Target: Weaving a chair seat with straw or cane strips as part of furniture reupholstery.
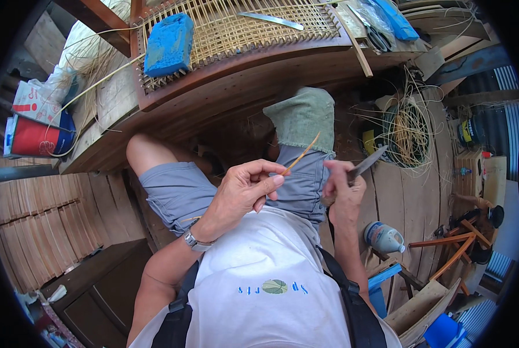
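Over my lap, my left hand (245, 191) pinches a thin, pale cane strip (303, 150) between thumb and fingers; its pointed end slants up to the right. To the right, my right hand (343, 188), slightly blurred, is closed around a knife (368, 161) with its blade pointing up and right. The blade is apart from the strip. A green cloth (307, 116) lies over my right knee. Ahead on the bench, a wooden frame (207, 72) holds partly woven cane webbing (224, 42). A worn blue block (168, 45) and a flat metal strip (271, 21) rest on the webbing.
Coiled cane strands (409, 130) sit on the floor at right, near a white jug (384, 236) and wooden furniture parts (456, 249). A red and blue container (39, 136) stands at the bench's left end. Stacked wooden slats (45, 226) fill the left side.
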`<action>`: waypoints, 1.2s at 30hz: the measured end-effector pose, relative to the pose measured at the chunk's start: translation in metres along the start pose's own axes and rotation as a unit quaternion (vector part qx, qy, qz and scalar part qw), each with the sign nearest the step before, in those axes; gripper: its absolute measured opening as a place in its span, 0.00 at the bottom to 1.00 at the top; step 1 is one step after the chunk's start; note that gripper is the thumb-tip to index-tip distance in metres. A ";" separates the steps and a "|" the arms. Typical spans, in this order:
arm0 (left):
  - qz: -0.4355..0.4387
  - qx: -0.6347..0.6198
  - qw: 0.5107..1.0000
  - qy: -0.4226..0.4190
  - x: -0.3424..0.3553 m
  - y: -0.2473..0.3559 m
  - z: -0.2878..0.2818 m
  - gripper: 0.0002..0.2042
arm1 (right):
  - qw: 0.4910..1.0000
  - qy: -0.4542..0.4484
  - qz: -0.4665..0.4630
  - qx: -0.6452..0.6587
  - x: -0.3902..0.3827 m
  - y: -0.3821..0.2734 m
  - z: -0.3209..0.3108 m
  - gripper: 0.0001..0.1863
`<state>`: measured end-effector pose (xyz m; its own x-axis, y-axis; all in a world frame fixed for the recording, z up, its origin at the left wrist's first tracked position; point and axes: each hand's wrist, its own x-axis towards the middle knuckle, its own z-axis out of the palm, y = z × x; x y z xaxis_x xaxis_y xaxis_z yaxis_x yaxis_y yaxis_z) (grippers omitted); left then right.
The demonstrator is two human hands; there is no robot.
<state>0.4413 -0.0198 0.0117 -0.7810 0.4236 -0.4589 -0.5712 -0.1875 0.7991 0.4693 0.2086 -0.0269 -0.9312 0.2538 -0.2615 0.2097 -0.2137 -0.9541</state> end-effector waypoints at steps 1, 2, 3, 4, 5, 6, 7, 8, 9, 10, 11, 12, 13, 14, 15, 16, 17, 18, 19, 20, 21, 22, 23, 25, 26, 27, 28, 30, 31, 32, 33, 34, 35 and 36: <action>0.001 0.018 1.000 0.007 -0.002 0.002 0.001 0.10 | 1.000 0.001 -0.001 0.001 -0.002 -0.003 0.007 0.14; 0.002 0.037 0.999 0.012 -0.003 0.003 0.002 0.10 | 0.999 -0.015 0.028 -0.014 -0.006 -0.013 0.017 0.13; 0.002 0.037 0.999 0.011 -0.004 0.002 0.002 0.10 | 0.997 -0.034 0.058 -0.028 -0.008 -0.017 0.027 0.11; 0.001 0.055 0.998 0.012 -0.006 0.001 0.002 0.10 | 0.997 -0.038 0.061 -0.008 -0.006 -0.015 0.034 0.10; 0.000 0.071 0.997 0.012 -0.007 0.001 0.001 0.10 | 0.997 -0.037 0.060 -0.008 -0.004 -0.014 0.037 0.10; 0.000 0.071 0.997 0.012 -0.007 -0.001 0.000 0.10 | 0.997 -0.046 0.067 0.017 -0.002 -0.012 0.039 0.10; -0.004 0.090 0.996 -0.001 -0.007 -0.005 -0.003 0.11 | 0.995 -0.054 0.074 0.042 -0.001 -0.011 0.040 0.10; -0.008 0.107 0.994 -0.012 -0.008 -0.006 -0.005 0.11 | 0.995 -0.050 0.076 0.050 0.000 -0.011 0.042 0.10; -0.007 0.106 0.994 -0.010 -0.008 -0.005 -0.003 0.11 | 0.994 -0.053 0.076 0.050 0.000 -0.013 0.043 0.10; 0.014 0.097 0.995 0.014 -0.007 -0.004 0.003 0.11 | 0.995 -0.065 0.071 0.009 0.000 -0.016 0.043 0.09; 0.034 0.087 0.995 0.039 -0.007 -0.005 0.006 0.12 | 0.994 -0.078 0.065 -0.032 -0.001 -0.018 0.043 0.09; 0.035 0.086 0.995 0.042 -0.006 -0.007 0.004 0.12 | 0.994 -0.082 0.066 -0.034 -0.002 -0.018 0.044 0.09; 0.033 0.072 0.996 0.028 -0.001 -0.010 0.001 0.11 | 0.993 -0.091 0.066 -0.038 -0.003 -0.018 0.045 0.09; 0.032 0.059 0.998 0.013 0.002 -0.011 0.000 0.11 | 0.992 -0.100 0.066 -0.042 -0.003 -0.018 0.045 0.09; 0.032 0.057 0.998 0.014 0.002 -0.011 0.000 0.11 | 0.992 -0.101 0.066 -0.043 -0.004 -0.018 0.045 0.09; 0.026 0.047 0.998 0.016 0.001 -0.009 0.002 0.10 | 0.993 -0.097 0.063 -0.013 -0.004 -0.018 0.045 0.09; 0.018 0.036 0.999 0.017 0.001 -0.009 0.002 0.10 | 0.994 -0.093 0.061 0.019 -0.005 -0.018 0.045 0.09; 0.017 0.035 0.999 0.017 0.001 -0.009 0.002 0.10 | 0.994 -0.092 0.062 0.018 -0.005 -0.018 0.045 0.09; 0.019 0.024 0.999 0.016 0.000 -0.011 0.000 0.10 | 0.994 -0.094 0.052 0.011 -0.005 -0.018 0.045 0.12; 0.024 0.014 1.000 0.014 -0.001 -0.011 0.000 0.10 | 0.995 -0.096 0.040 0.005 -0.005 -0.019 0.045 0.15; 0.025 0.015 0.999 0.015 -0.002 -0.011 0.000 0.10 | 0.994 -0.097 0.039 0.005 -0.005 -0.015 0.043 0.15; 0.027 0.005 0.999 0.027 -0.003 -0.012 0.001 0.10 | 0.993 -0.109 0.016 0.032 -0.006 -0.009 0.040 0.20; 0.028 -0.006 0.999 0.040 -0.003 -0.012 0.001 0.10 | 0.991 -0.121 -0.006 0.059 -0.006 -0.006 0.038 0.26; 0.037 -0.007 0.998 0.043 -0.002 -0.014 -0.001 0.10 | 0.986 -0.156 0.051 0.014 -0.014 -0.013 0.037 0.34; 0.044 -0.008 0.998 0.043 -0.002 -0.015 0.000 0.10 | 0.982 -0.178 0.061 -0.021 -0.016 -0.010 0.037 0.35; 0.044 -0.008 0.998 0.044 -0.001 -0.017 0.000 0.10 | 0.976 -0.199 0.070 -0.057 -0.018 -0.007 0.036 0.35; 0.047 -0.003 0.998 0.043 0.001 -0.018 0.001 0.10 | 0.970 -0.223 0.095 -0.034 -0.020 -0.005 0.035 0.34; 0.049 0.002 0.998 0.043 0.001 -0.020 0.001 0.10 | 0.972 -0.213 0.090 -0.025 -0.025 -0.007 0.040 0.32; 0.050 0.016 0.998 0.044 0.001 -0.020 0.002 0.10 | 0.975 -0.204 0.084 -0.016 -0.027 -0.008 0.043 0.30; 0.052 0.030 0.997 0.046 0.001 -0.020 0.002 0.10 | 0.975 -0.203 0.084 -0.016 -0.027 -0.007 0.044 0.30; 0.051 0.031 0.997 0.045 0.002 -0.020 0.002 0.10 | 0.976 -0.202 0.085 -0.011 -0.026 -0.005 0.044 0.28; 0.054 0.049 0.996 0.053 0.003 -0.020 0.002 0.10 | 0.976 -0.201 0.085 -0.006 -0.024 -0.004 0.045 0.26; 0.057 0.068 0.994 0.061 0.003 -0.021 0.002 0.10 | 0.976 -0.201 0.085 -0.005 -0.023 -0.002 0.044 0.26; 0.057 0.068 0.994 0.061 0.003 -0.019 0.002 0.10 | 0.977 -0.198 0.079 -0.020 -0.022 0.000 0.043 0.25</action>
<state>0.4501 -0.0131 -0.0046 -0.8684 0.2943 -0.3991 -0.4440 -0.1031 0.8901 0.4768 0.1622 -0.0145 -0.9266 -0.1670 -0.3369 0.3648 -0.1815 -0.9132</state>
